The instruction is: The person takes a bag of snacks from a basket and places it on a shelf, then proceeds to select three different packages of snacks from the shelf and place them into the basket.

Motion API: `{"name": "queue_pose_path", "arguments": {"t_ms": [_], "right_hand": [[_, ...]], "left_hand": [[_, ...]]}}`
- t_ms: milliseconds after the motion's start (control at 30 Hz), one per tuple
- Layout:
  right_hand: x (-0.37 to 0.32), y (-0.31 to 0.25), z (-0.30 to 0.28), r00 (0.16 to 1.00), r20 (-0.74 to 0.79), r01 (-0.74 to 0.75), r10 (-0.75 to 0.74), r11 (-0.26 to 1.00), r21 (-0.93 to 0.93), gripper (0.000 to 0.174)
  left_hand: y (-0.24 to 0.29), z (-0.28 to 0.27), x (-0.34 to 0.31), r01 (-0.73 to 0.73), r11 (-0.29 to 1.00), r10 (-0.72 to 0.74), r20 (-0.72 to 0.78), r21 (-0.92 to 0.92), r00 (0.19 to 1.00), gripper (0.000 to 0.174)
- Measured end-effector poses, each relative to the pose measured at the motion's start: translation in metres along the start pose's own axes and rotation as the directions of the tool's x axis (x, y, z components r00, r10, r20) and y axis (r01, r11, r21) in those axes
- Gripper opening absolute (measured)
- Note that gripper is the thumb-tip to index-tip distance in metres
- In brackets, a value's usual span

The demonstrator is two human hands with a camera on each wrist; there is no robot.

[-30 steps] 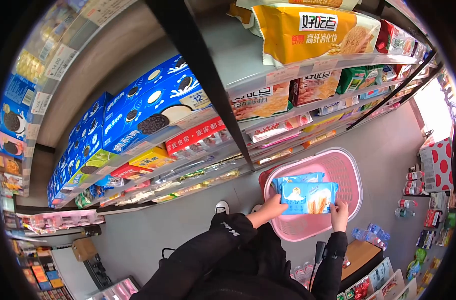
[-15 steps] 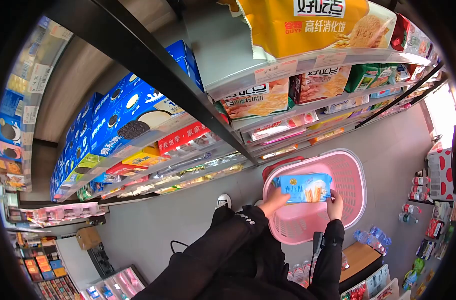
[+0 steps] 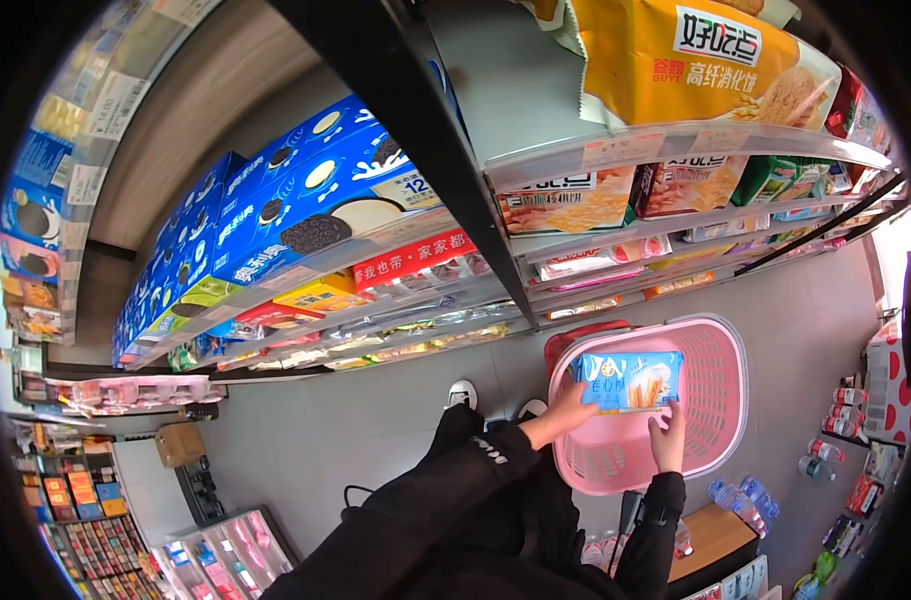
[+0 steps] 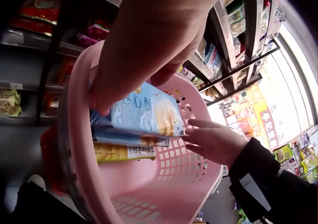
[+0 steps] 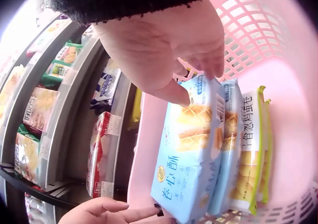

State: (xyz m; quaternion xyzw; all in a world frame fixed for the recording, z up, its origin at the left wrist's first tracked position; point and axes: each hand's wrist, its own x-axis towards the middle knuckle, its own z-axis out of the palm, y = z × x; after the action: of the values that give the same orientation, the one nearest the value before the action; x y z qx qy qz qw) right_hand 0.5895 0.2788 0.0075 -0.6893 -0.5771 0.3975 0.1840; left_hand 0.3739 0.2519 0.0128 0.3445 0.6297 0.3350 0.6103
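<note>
A light-blue packet of rolled biscuits (image 3: 630,382) lies across the far part of a pink shopping basket (image 3: 720,440). My left hand (image 3: 560,415) holds the packet's left end, thumb and fingers around it. The right hand (image 3: 667,440) is at the other end, fingers fairly straight and fingertips at the corner. In the right wrist view, its thumb overlaps the printed front. A second blue packet (image 5: 231,129) sits directly against the first, and yellow-and-green packets (image 5: 248,159) stand beside that one inside the basket. The left palm is mostly hidden in the right wrist view.
Shelves carry blue cookie boxes (image 3: 305,215) at left and a large yellow biscuit bag (image 3: 715,75) at upper right. A black shelf post (image 3: 415,130) runs between them. Water bottles (image 3: 740,500) stand by a wooden-topped stand (image 3: 710,545). My shoe (image 3: 462,394) is left of the basket.
The blue packet, first held nearer me over another blue one, has moved away from me and now covers it. The right hand's fingers have loosened at the packet's end. The view has shifted slightly.
</note>
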Motion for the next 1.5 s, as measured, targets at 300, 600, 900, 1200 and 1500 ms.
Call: {"name": "queue_pose_path", "arguments": {"t_ms": [300, 600, 900, 1200, 1500], "right_hand": [[-0.042, -0.078, 0.027, 0.829, 0.497, 0.277, -0.258, 0.960, 0.037, 0.034], [-0.078, -0.122, 0.059, 0.706, 0.580, 0.455, -0.407, 0.888, 0.069, 0.034], [-0.125, -0.145, 0.099, 0.648, 0.639, 0.510, -0.415, 0.859, 0.041, 0.033], [-0.208, -0.226, 0.200, 0.405, 0.754, 0.765, -0.517, 0.643, 0.031, 0.033], [-0.312, -0.276, 0.335, 0.044, 0.877, 0.883, -0.478, 0.429, 0.189, 0.034]], "left_hand": [[0.003, -0.069, -0.074, 0.069, 0.996, -0.055, 0.231, -0.055, 0.971, 0.033], [0.003, -0.121, -0.124, 0.118, 0.974, -0.103, 0.084, -0.194, 0.991, 0.030], [-0.005, -0.187, -0.187, 0.055, 0.957, -0.061, -0.014, -0.283, 0.998, 0.034], [-0.077, -0.293, -0.301, -0.116, 0.882, 0.018, -0.213, -0.456, 0.977, 0.033], [-0.164, -0.382, -0.438, -0.254, 0.770, -0.105, -0.509, -0.586, 0.855, 0.028]]}}
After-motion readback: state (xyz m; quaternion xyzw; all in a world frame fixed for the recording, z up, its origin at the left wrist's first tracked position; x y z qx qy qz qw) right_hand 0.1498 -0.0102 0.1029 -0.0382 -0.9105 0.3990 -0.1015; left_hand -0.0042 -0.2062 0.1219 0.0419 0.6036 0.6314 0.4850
